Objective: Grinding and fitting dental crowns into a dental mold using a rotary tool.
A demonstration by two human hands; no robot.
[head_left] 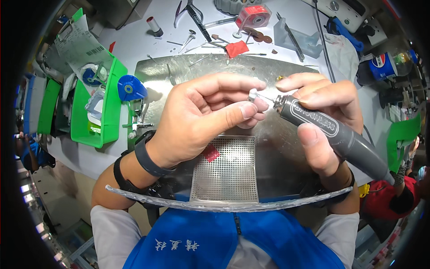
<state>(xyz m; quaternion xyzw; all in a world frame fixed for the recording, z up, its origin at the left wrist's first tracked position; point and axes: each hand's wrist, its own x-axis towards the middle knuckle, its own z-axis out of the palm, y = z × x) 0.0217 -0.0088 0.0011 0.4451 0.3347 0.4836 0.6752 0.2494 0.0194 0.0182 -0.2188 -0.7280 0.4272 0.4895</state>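
Observation:
My left hand (201, 114) pinches a small white tooth-like piece (253, 94) between thumb and fingers, above the metal work plate. My right hand (331, 105) is wrapped round a dark grey rotary handpiece (333, 130), its body slanting down to the right. From the handpiece's metal nose a thin bit (266, 97) points left, its tip at the white piece; whether they touch, I cannot tell. Under my hands lies a perforated metal grate (228, 175) set in the shiny metal plate (286, 166). A scrap of red material (210, 153) rests on the grate.
At left stands a green bin (112, 121) holding several parts, with a blue disc-shaped piece (131, 88) beside it. Burs, discs and pliers (197, 20) lie behind the plate, near a red and clear box (253, 17). A dark drink bottle (380, 67) lies at right, past a cable (324, 40).

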